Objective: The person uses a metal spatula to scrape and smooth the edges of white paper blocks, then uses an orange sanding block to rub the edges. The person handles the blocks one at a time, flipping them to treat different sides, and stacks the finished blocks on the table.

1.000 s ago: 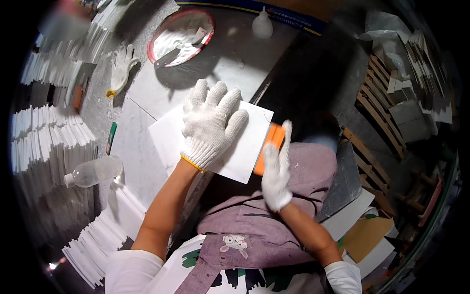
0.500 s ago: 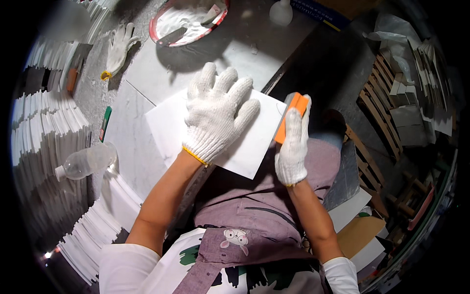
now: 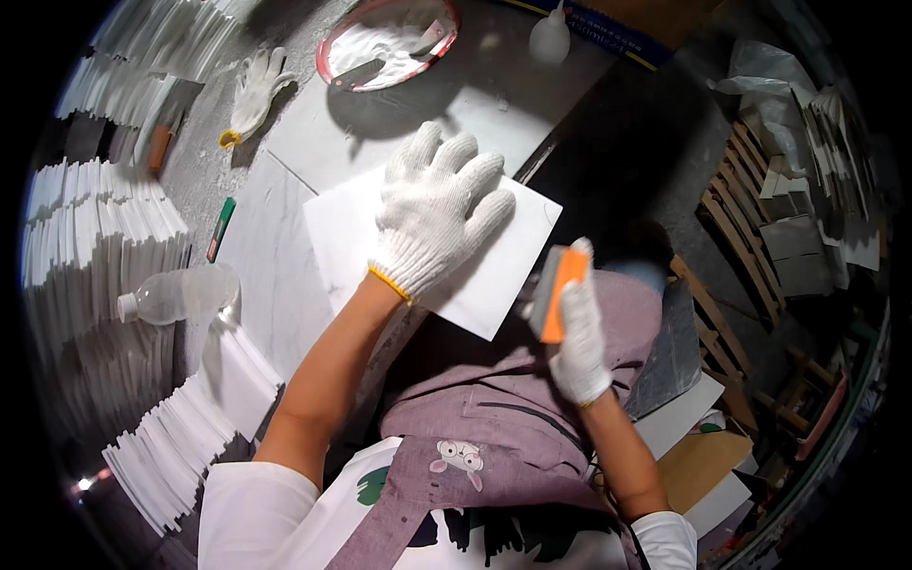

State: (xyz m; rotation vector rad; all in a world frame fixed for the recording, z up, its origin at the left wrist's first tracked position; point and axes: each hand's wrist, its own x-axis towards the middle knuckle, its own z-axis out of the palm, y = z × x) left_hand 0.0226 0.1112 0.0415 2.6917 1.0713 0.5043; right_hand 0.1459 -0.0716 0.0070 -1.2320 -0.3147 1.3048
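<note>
Across the face of a white tile point(image 3: 518, 242), the fingers of the gloved left hand point(image 3: 434, 211) are laid flat, extended and slightly parted, the thumb held out to one side; nothing is grasped by them, and the tile is only covered by the palm. Just beside the tile's right edge, an orange-and-grey block point(image 3: 568, 285) is gripped by the gloved right hand point(image 3: 580, 347), with the thumb closed along its near side and the other fingers mostly hidden behind it; some blur is seen there. The tile is supported on a marble-patterned slab point(image 3: 275, 242), with its near corner projected over the lap, which is covered by a mauve apron point(image 3: 503, 418). Farther out, a red-rimmed bowl point(image 3: 321, 65) of white material is placed beyond the left hand, with a scraper point(image 3: 356, 76) rested in it, and a white squeeze bottle point(image 3: 549, 40) is set to its right. To the left, a loose glove point(image 3: 253, 97), a green cutter point(image 3: 221, 230) and a clear bottle point(image 3: 188, 294) are scattered beside stacked white tiles point(image 3: 104, 233). At far right, wooden slats point(image 3: 739, 214) are seen.
</note>
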